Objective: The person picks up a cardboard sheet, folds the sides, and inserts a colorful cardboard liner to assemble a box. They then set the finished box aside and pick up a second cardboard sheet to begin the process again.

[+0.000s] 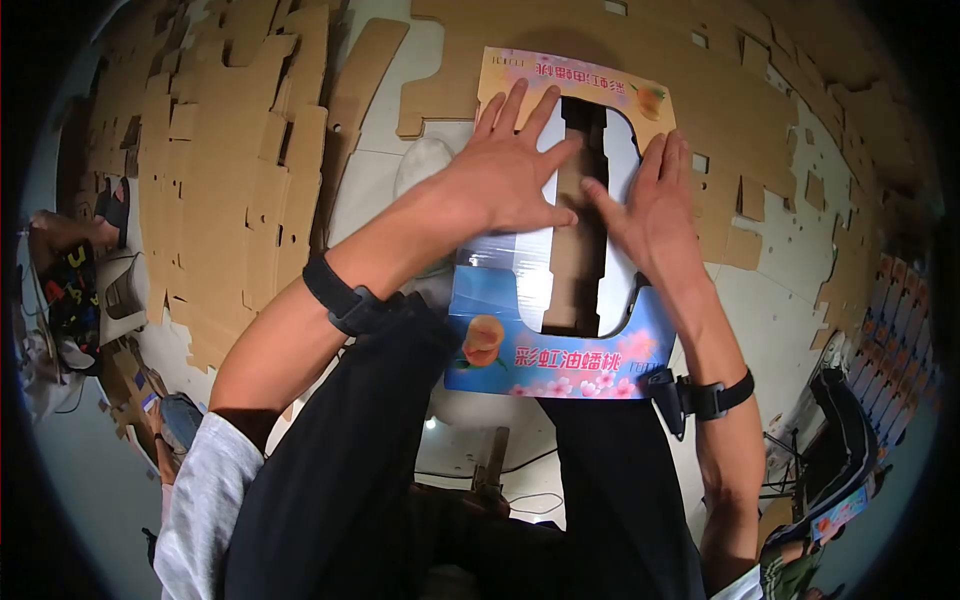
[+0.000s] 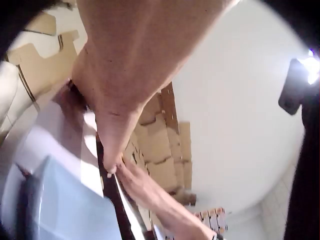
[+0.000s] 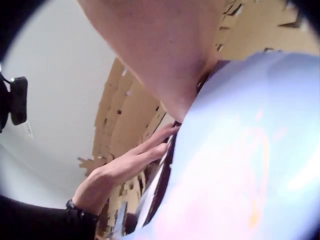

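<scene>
Die-cut cardboard sheets cover much of the left, the far side and the right, and amid them the fruit carton lies directly in front of the person, its near end at the black trouser legs. The carton's long axis runs away from the body, and its long cut-out window runs the same way. That window is the relation that seems to matter most: it lies between the two hands, to the right of the left hand and to the left of the right hand. Both hands already touch the carton, so neither is clearly nearer. The left fingers are straight and fanned towards the far end, laid on top, with the thumb reaching over the window; they grasp nothing. The right fingers are straight and close together along the right edge, the thumb spread well away towards the window, with no curl round the cardboard visible. Counted, there are too many overlapping sheets to number, one carton with one window, two trouser legs, two hands, two black wristbands, one on each wrist, and two printed peaches, one near the close left corner, the other near the far right.
</scene>
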